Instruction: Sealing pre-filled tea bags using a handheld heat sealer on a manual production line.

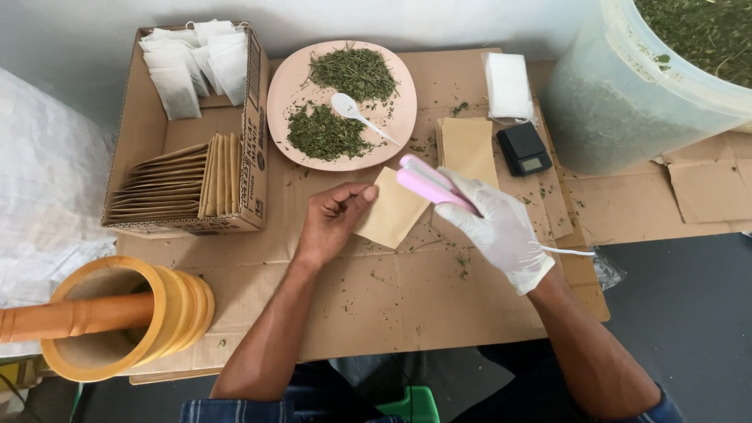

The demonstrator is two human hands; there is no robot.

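Tan paper, flat and square, made up the pouch (pixel 392 208), which lay tilted on the cardboard (pixel 392 298) at centre. The left hand (pixel 333 219) pinched its nine-o'clock edge; at three o'clock the gloved right hand (pixel 497 227) gripped a pink sealer (pixel 431 184) over its corner.

Two herb piles (pixel 352 74) on one pink plate (pixel 282 86), one white spoon (pixel 348 107), one pocket scale (pixel 524 149), one cardboard box (pixel 252 133), one wooden mortar (pixel 149 313), one plastic bucket (pixel 627 94)
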